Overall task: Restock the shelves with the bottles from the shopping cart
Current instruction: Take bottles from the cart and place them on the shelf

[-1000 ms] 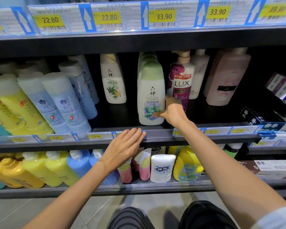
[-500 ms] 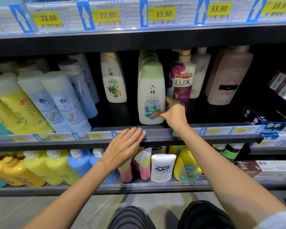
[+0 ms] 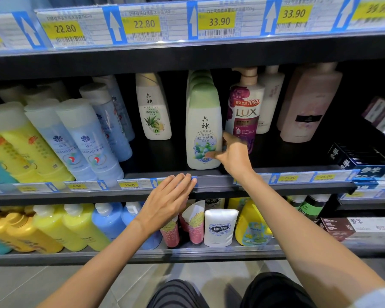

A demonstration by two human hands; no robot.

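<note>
Place: a store aisle with dark metal shelves; price labels [image 3: 142, 24] run along the upper rail, yellow tags reading 22.80 and 33.90.
Middle shelf [image 3: 218, 181]: bottles stand in rows – pale blue tubes [image 3: 91, 138] at the left, a small white aloe bottle [image 3: 153, 110] further back, a purple LUX pump bottle [image 3: 245, 107] and a pink bottle [image 3: 309, 103] at the right.
Task bottle: the green-capped white bottle [image 3: 203, 127] stands upright at the front of its row on the middle shelf, with same-shaped bottles behind it.
Right hand [image 3: 233, 154]: it holds the lower right side of the green-capped white bottle – the thumb lies on the front label, the fingers curl around the side toward the LUX pump bottle.
Left hand [image 3: 167, 201]: flat and relaxed, fingers straight and together, the fingertips rest on the front rail of the middle shelf; it holds nothing.
Lower shelf [image 3: 120, 256]: yellow bottles [image 3: 53, 227], blue pump bottles [image 3: 108, 218] and a white container [image 3: 220, 227] stand there.
</note>
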